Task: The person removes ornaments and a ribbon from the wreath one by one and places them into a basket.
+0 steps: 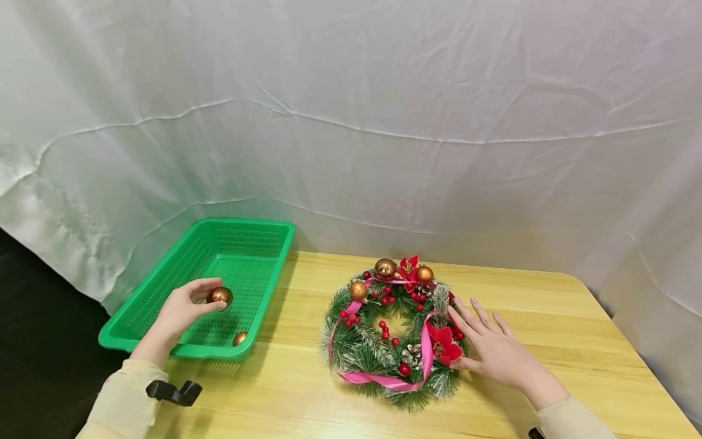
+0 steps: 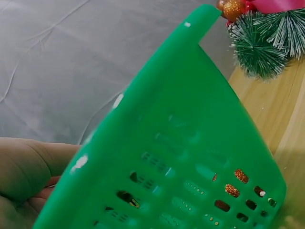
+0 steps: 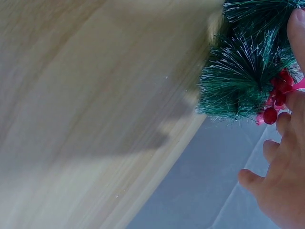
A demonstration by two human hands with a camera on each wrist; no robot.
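Over the green basket, my left hand pinches a shiny copper-brown Christmas ball between thumb and fingers. A glittery gold ball lies in the basket's near right corner. In the left wrist view the basket wall hides most of that hand. My right hand rests with spread fingers at the right side of a green Christmas wreath, its thumb beside a red poinsettia. Gold and brown balls, red berries, pine cones and a pink ribbon decorate the wreath.
The basket stands at the left of the wooden table, the wreath near its middle. A pale grey cloth hangs along the back and right edges. A dark area lies beyond the table at the left.
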